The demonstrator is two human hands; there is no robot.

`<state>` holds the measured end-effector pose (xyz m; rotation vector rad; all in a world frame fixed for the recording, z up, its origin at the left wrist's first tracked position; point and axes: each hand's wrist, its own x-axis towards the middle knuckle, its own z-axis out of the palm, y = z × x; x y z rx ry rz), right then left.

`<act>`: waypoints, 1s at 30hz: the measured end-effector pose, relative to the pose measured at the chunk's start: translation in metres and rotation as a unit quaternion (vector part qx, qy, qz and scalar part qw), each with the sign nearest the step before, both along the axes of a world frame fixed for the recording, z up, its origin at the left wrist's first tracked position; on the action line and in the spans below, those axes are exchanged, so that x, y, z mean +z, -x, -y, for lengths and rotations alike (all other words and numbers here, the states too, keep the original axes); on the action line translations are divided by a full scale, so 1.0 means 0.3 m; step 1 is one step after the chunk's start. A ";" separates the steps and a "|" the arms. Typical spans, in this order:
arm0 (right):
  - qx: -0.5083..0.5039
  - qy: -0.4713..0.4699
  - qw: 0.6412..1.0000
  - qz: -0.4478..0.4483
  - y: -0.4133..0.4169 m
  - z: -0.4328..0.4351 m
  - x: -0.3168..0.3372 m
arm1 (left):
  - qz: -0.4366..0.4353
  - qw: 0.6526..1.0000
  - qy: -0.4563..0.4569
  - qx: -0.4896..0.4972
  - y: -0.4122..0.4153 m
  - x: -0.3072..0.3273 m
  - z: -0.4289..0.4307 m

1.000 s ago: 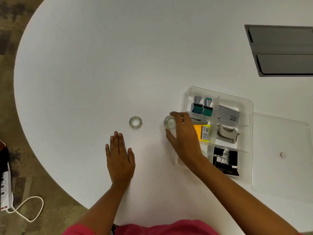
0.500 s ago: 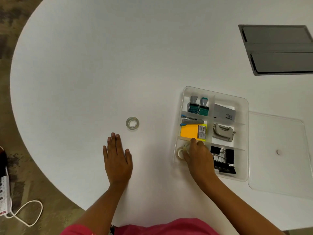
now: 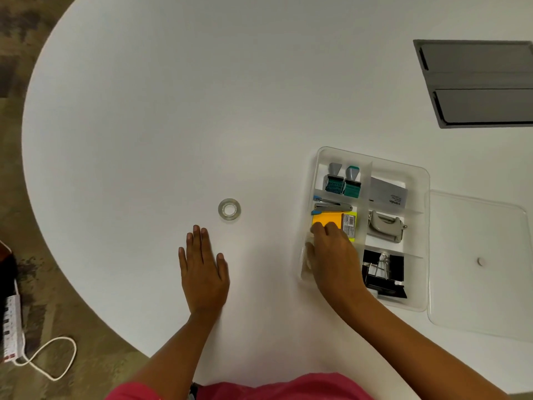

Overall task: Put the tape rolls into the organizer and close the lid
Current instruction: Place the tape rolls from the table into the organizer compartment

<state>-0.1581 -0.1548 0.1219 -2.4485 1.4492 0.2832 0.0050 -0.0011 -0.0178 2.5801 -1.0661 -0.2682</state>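
Note:
One clear tape roll point(image 3: 229, 209) lies flat on the white table, just beyond the fingertips of my left hand point(image 3: 203, 269), which rests palm down with fingers apart and holds nothing. The clear organizer point(image 3: 427, 232) stands to the right with its lid off. My right hand point(image 3: 331, 252) reaches into its near-left compartment, fingertips at the edge of the orange sticky notes point(image 3: 327, 218). The palm hides whatever lies under it; a pale, blurred shape shows beside the thumb. The clear lid point(image 3: 478, 261) lies flat to the right of the organizer, touching its side.
Other compartments hold two stamps point(image 3: 343, 183), a stapler point(image 3: 331, 205), a card point(image 3: 388, 193), a hole punch point(image 3: 385, 226) and black binder clips point(image 3: 382, 272). A grey recessed panel point(image 3: 478, 82) sits at the table's far right. A power strip with white cable point(image 3: 11, 324) lies on the floor, left.
My right hand carried a tape roll from the table's middle into the organizer's near-left compartment and now covers that compartment. My left hand and the other roll stayed put.

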 end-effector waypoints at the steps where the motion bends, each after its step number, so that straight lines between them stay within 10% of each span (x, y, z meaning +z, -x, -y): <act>1: 0.016 0.003 0.999 0.031 -0.027 0.002 0.014 | 0.000 1.000 0.000 -0.001 -0.001 0.000 0.000; 14: 0.259 -0.022 0.965 0.029 -0.446 -0.028 -0.177 | 0.003 1.000 -0.020 0.004 -0.004 -0.004 0.001; 30: 0.188 0.002 0.967 0.173 -0.319 -0.070 -0.062 | -0.003 1.000 -0.015 0.000 -0.005 -0.007 -0.003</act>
